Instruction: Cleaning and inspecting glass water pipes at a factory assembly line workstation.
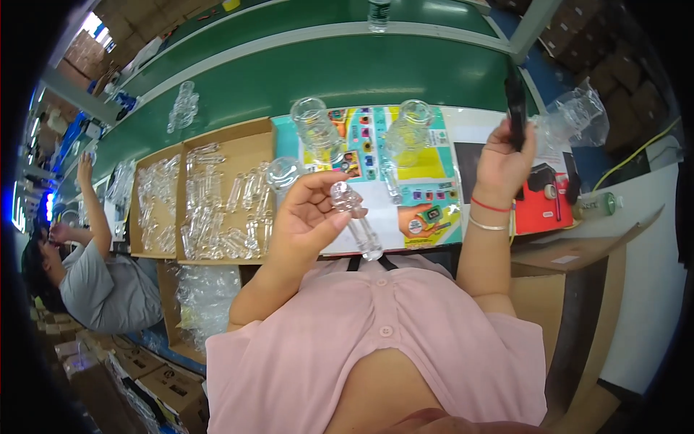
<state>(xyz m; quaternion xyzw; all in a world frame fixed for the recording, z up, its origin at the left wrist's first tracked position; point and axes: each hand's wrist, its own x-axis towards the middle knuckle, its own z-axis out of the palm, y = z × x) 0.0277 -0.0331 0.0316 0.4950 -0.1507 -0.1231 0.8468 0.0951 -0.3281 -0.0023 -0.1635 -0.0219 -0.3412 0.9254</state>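
Observation:
My left hand [303,223] pinches a clear glass tube with a rounded head [366,237], which slants down toward my chest. Raised on the right, my right hand [504,168] grips a flat black object [515,101]; it shows edge-on, so its kind is unclear. Beyond the hands, a clear glass vessel [312,130] and a second glass vessel [409,136] stand on a colourful printed sheet [434,173]. Another glass vessel [285,172] is partly behind my left hand. One slim glass piece [392,185] lies on the sheet between the hands.
To the left, a cardboard tray [230,145] holds several clear glass tubes. Farther left a person in a grey shirt [112,286] works. Bagged glass [578,116], a red box [538,213] and a small bottle [600,205] are on the right. A plastic bottle [378,16] stands at the back.

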